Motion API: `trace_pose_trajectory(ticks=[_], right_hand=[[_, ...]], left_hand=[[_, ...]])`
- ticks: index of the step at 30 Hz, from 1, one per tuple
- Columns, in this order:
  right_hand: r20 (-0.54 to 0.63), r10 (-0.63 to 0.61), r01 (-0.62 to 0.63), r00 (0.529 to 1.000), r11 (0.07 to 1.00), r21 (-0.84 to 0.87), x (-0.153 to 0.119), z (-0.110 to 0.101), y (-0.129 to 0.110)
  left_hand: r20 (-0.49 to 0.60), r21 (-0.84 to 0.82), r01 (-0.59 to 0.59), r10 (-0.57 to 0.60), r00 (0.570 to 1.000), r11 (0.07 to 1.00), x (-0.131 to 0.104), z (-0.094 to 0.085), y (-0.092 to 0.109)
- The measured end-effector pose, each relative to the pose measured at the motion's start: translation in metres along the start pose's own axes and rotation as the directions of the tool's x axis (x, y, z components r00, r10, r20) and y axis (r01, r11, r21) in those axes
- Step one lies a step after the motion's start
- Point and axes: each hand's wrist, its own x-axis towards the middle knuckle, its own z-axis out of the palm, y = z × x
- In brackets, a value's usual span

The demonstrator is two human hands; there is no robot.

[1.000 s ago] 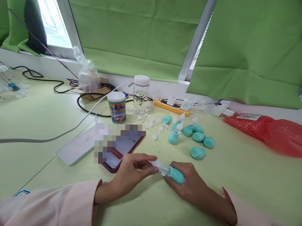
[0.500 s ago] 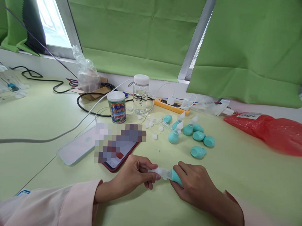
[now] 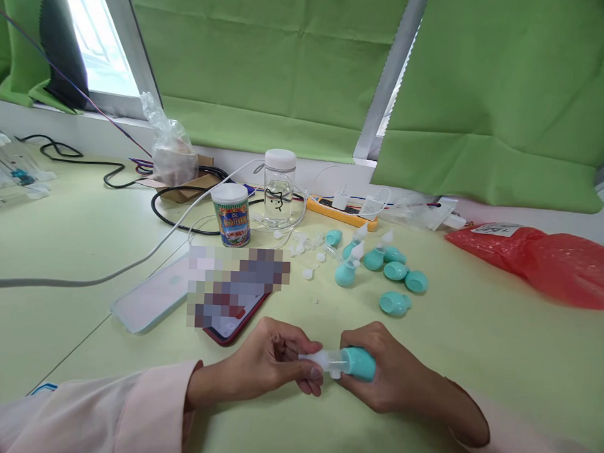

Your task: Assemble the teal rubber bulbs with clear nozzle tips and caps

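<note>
My left hand [image 3: 281, 359] pinches the white tip [image 3: 317, 359] of a small device lying level just above the table. A clear connector [image 3: 335, 363] joins that tip to a teal bulb [image 3: 360, 364]. My right hand [image 3: 390, 374] is wrapped round the bulb from the right. Beyond my hands stand several teal bulbs with white tips, such as one bulb [image 3: 345, 274]. Other teal bulbs without tips, such as a loose bulb [image 3: 395, 303], lie beside them. Small clear and white parts [image 3: 306, 243] are scattered to their left.
A phone [image 3: 243, 311] and a pale case [image 3: 153, 293] lie left of centre. Behind them are a printed can [image 3: 234, 217], a lidded bottle [image 3: 278, 195] and a yellow power strip [image 3: 342, 213]. A red bag [image 3: 535, 267] lies at the right; a white cable [image 3: 145, 256] crosses the left.
My right hand has shifted its grip, so more of the teal bulb shows between thumb and fingers. The device has turned nearly level, and my left hand has moved slightly lower.
</note>
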Motion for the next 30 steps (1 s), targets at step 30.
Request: trace_pose_trajectory(ticks=[30], right_hand=[[0.518,0.039,-0.517,0.854,0.167,0.839,0.001,0.015,-0.008]], left_hand=[[0.089,0.409,-0.295,0.284,0.955,0.863,-0.001,-0.003,0.009]])
